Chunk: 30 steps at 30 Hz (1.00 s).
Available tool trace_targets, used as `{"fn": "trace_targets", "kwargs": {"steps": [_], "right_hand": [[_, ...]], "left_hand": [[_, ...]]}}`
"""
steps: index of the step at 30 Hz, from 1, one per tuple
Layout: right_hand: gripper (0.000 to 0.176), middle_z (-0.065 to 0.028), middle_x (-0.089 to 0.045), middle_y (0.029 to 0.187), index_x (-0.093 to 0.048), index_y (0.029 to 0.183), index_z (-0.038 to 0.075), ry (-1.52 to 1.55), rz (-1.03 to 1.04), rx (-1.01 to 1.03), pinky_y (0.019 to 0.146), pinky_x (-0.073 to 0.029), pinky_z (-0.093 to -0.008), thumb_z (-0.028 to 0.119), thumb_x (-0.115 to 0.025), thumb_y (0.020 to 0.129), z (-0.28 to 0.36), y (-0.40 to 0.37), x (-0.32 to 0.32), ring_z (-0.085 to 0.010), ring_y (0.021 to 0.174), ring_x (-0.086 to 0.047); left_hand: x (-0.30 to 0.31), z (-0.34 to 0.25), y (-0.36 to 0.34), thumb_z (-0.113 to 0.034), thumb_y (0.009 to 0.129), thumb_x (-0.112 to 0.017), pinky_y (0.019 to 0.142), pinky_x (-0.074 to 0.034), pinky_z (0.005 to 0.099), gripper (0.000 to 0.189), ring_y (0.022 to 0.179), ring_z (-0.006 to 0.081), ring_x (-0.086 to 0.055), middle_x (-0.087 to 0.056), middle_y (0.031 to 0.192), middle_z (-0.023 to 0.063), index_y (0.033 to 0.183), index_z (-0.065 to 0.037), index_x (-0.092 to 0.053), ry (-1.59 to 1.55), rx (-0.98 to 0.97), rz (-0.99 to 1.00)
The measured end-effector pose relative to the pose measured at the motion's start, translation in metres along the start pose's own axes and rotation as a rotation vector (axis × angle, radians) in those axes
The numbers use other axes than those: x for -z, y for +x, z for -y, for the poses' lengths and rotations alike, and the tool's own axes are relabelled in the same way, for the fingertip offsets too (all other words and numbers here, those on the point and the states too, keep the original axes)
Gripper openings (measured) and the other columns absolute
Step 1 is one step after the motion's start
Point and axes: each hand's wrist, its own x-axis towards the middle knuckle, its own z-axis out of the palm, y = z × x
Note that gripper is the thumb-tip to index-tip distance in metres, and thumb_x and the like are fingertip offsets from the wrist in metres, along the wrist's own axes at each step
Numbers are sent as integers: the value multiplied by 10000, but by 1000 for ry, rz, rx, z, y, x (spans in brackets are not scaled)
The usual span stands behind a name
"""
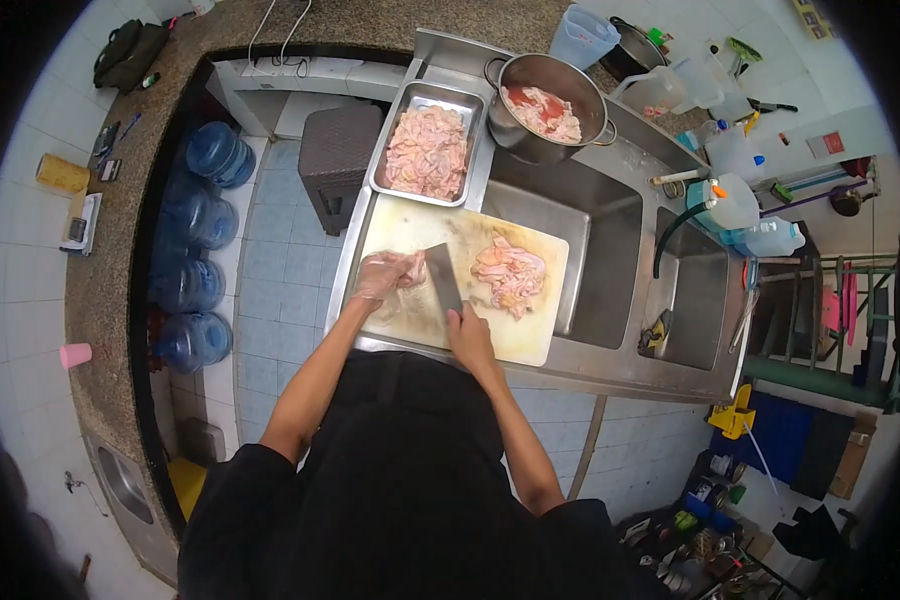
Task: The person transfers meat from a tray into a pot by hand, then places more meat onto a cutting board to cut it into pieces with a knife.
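Observation:
My right hand point(468, 334) grips the handle of a cleaver point(443, 276), its broad blade angled up and left over a pale cutting board point(540, 345). My left hand point(384, 278), in a clear plastic glove, has its fingers closed on a piece of raw meat point(416, 270) just left of the blade. To the right of the cleaver a pile of raw, skin-on meat pieces point(510, 275) lies on the board. Beyond the board's far left edge a steel tray point(379, 170) holds a heap of similar pale pink meat point(427, 150).
A large steel pot point(530, 145) with meat in reddish liquid stands at the sink's far end. Right of the board are two sink basins point(610, 260), a dark hose point(668, 240) and plastic jugs point(735, 205). A grey stool point(338, 160) and blue water bottles point(202, 215) are at left.

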Motion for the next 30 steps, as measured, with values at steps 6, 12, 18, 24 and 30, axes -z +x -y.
{"fn": "trace_targets", "kwargs": {"steps": [6,12,18,24,30], "right_hand": [[231,-336,-630,750,-503,1050,6,-257,26,30,711,-472,-624,232,-477,1008,4,2,0,-557,768,-613],[205,-339,-623,732,-500,1028,14,-277,93,152,655,-461,-635,216,-469,1011,5,-7,-11,-557,720,-607],[181,-332,-631,745,-490,1041,-6,-285,-55,-6,673,-481,-625,169,-472,999,7,0,11,-535,735,-626],[198,-334,-615,715,-473,1006,-15,-231,55,89,619,-468,-614,183,-466,1017,7,-18,-17,-543,702,-605],[182,-335,-604,690,-456,1023,-20,-193,28,126,614,-462,-620,162,-462,1014,1,-19,-27,-546,684,-603]], "left_hand": [[2,-2,-31,-156,844,-799,489,-499,255,248,554,112,-617,-657,680,67,811,19,-627,367,-89,-244],[6,12,-38,-118,758,-823,524,-495,340,219,552,157,-613,-644,639,90,731,-5,-638,626,-338,-346],[9,10,-44,-98,759,-779,603,-510,399,148,633,339,-645,-639,675,177,771,-14,-658,800,-502,-377],[-15,-7,-51,-100,868,-594,735,-524,477,125,835,385,-643,-637,842,217,925,3,-634,1149,-748,-320],[-5,12,-38,-85,861,-573,715,-518,472,93,808,383,-621,-609,804,202,800,-16,-588,946,-674,15]]}}
